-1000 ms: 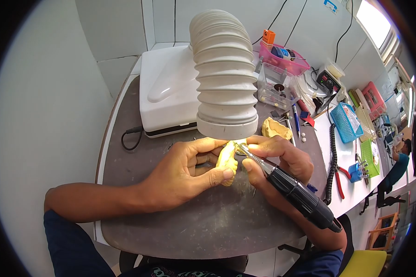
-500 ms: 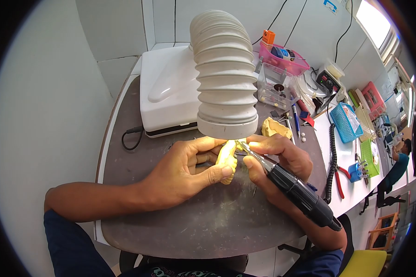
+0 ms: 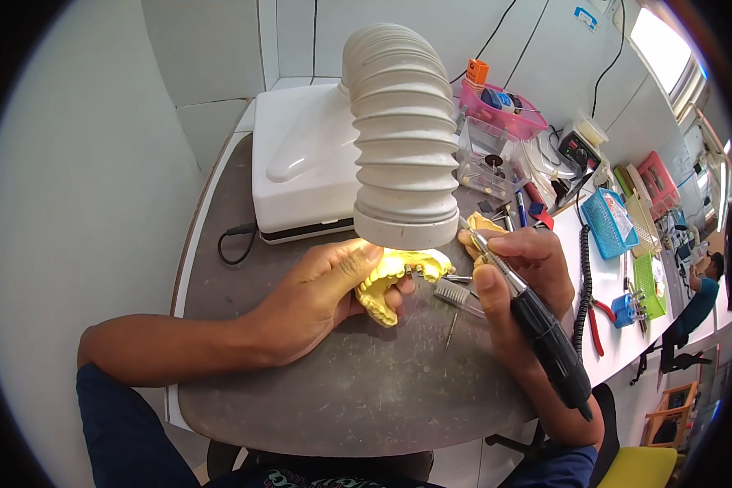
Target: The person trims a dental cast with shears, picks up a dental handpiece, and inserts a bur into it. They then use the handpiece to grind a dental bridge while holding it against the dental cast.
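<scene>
A yellow plaster dental model [image 3: 376,294], horseshoe-shaped with teeth along its edge, is gripped by my left hand [image 3: 321,297] under the hose mouth. The thumb presses on its top and fingertips show beneath it. Dark metallic spots sit on a few of its teeth. My right hand [image 3: 533,281] is closed around a black and silver rotary handpiece [image 3: 545,342], its tip pointing up and left, apart from the model. Behind that hand lies a second plaster model [image 3: 484,224], partly hidden. A brush [image 3: 457,296] and a thin metal bur [image 3: 450,332] rest on the table between my hands.
A ribbed white suction hose [image 3: 403,138] rises from a white machine [image 3: 301,163] and overhangs the work area. Right of it are a clear box [image 3: 492,163], a pink basket [image 3: 508,118], a blue basket [image 3: 608,224] and red-handled pliers [image 3: 598,325]. Another person [image 3: 703,293] sits far right.
The dental model has turned from edge-on to showing its arch. My right hand has drawn the handpiece away from it to the right, uncovering the brush.
</scene>
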Demonstrator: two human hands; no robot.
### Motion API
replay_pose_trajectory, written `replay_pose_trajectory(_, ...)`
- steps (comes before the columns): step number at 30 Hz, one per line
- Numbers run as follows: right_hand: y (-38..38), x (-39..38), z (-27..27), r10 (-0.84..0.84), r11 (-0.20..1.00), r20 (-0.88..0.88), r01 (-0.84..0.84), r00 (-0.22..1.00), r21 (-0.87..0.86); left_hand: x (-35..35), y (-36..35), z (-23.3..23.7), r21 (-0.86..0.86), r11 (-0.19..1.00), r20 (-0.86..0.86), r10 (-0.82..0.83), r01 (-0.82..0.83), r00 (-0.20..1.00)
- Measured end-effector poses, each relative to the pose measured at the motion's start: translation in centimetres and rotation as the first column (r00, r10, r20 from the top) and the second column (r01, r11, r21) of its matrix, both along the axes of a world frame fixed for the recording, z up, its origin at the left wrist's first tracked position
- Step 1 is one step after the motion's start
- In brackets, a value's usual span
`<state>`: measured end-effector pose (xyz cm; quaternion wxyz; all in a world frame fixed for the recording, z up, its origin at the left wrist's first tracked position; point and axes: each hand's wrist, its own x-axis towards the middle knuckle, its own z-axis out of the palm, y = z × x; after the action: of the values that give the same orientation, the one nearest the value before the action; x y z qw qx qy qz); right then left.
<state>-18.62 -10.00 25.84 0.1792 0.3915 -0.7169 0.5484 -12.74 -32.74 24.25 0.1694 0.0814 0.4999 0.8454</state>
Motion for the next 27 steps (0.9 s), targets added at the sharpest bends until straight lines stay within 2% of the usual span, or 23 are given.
replay_pose_trajectory(1,0.1,0.2,0.1,0.018,1.0,0.042,-0.018,0.999,-0.016,0.0,0.0,-0.1,0.041,0.999,0.011,0.005,-0.005,1.0)
replay_pose_trajectory(5,0.2,0.2,0.3,0.001,1.0,0.031,0.0,1.0,-0.024,0.1,-0.2,-0.8,0.094,0.995,0.047,0.021,-0.025,0.999)
replay_pose_trajectory(8,0.1,0.4,0.2,-0.02,0.998,0.009,0.02,1.0,0.056,0.1,-0.3,-1.1,0.108,0.994,0.039,0.008,-0.012,0.999)
replay_pose_trajectory(11,-0.5,0.4,-0.3,-0.006,1.0,0.04,0.005,0.999,0.008,0.1,0.1,-0.7,0.06,0.998,0.001,-0.03,0.03,1.0)
replay_pose_trajectory(13,-0.9,0.0,-0.8,0.014,1.0,-0.103,-0.011,0.995,0.025,0.3,0.6,-0.3,-0.167,0.986,-0.078,-0.023,0.01,0.997)
replay_pose_trajectory(17,-1.5,-0.2,-0.6,0.072,0.997,-0.176,-0.066,0.982,0.042,0.7,0.6,0.2,-0.187,0.982,-0.136,-0.047,0.021,0.99)
replay_pose_trajectory(19,-1.7,-0.1,-0.7,0.088,0.996,-0.138,-0.084,0.987,0.036,1.0,0.3,1.1,-0.303,0.949,-0.08,-0.11,0.081,0.991)
replay_pose_trajectory(23,-1.7,0.3,-0.8,0.083,0.994,-0.144,-0.071,0.986,0.082,1.1,0.4,1.4,-0.335,0.938,-0.08,-0.125,0.092,0.989)
replay_pose_trajectory(25,-1.7,0.3,-1.0,0.065,0.996,-0.163,-0.054,0.985,0.073,1.2,0.5,1.2,-0.327,0.942,-0.17,-0.138,0.077,0.976)
replay_pose_trajectory(27,-1.6,0.2,-1.4,0.056,0.997,-0.128,-0.049,0.99,0.061,1.2,0.6,1.0,-0.326,0.942,-0.169,-0.141,0.08,0.975)
